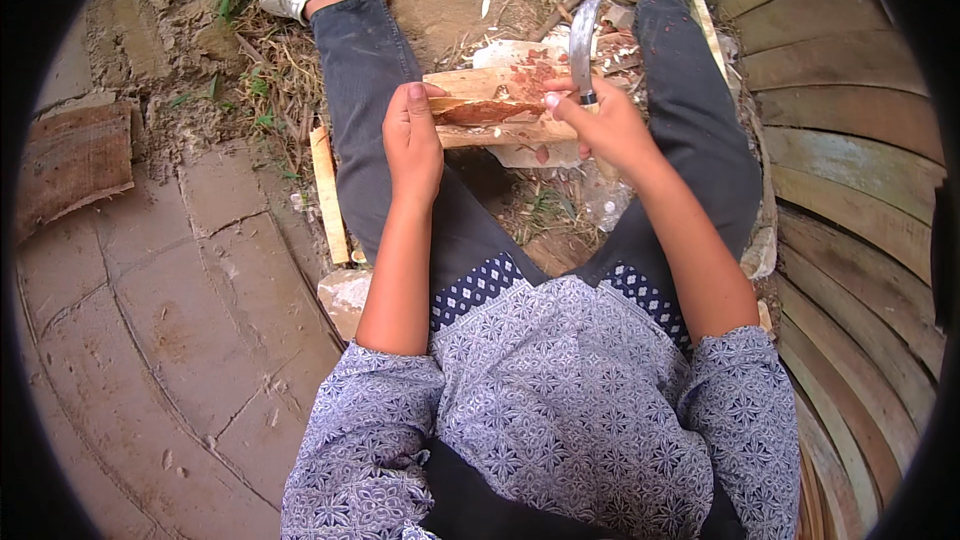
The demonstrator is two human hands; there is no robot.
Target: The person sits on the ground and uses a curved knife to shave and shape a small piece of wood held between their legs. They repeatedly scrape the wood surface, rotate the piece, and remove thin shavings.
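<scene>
My left hand (412,140) is closed on the left end of a long reddish-brown piece of bark (485,112), its thumb lying along the top. The bark lies across pale wooden boards (470,85) between my knees. In my right hand (612,130) is a sickle (582,45), gripped near the dark collar where blade meets handle. Its curved metal blade points away from me, and most of the handle is hidden by the hand. The right thumb and fingers are close to the bark's right end; whether they touch it I cannot tell.
Reddish shavings (535,80) and pale chips are scattered over the boards and ground. A narrow wood strip (328,195) lies beside my left leg. Cracked paving (180,310) spreads at left, with a brown slab (75,165). A slatted wooden wall (850,130) stands at right.
</scene>
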